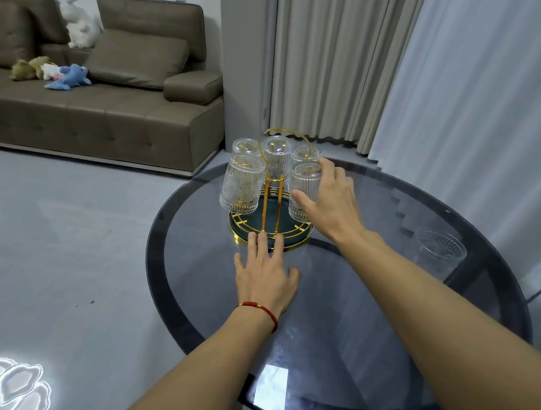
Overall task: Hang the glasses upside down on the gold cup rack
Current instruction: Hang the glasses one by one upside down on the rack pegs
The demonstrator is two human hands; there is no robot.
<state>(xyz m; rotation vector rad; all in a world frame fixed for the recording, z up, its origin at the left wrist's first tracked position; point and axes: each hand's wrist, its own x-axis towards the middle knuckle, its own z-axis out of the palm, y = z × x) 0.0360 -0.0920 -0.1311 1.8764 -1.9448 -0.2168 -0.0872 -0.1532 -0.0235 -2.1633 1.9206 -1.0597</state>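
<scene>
The gold cup rack (271, 201) with a dark round base stands on the round glass table (335, 316). Several ribbed clear glasses hang upside down on it, such as the front left glass (240, 188). My right hand (328, 201) wraps around the front right glass (302, 183), thumb in front and fingers behind it. My left hand (264, 272) lies flat on the table, fingers spread, with its fingertips touching the rack's gold base rim. One more glass (440, 252) stands upright on the table at the right.
A brown sofa (112, 98) with soft toys stands at the back left. Curtains (393, 70) hang behind the table. Grey floor lies to the left of the table.
</scene>
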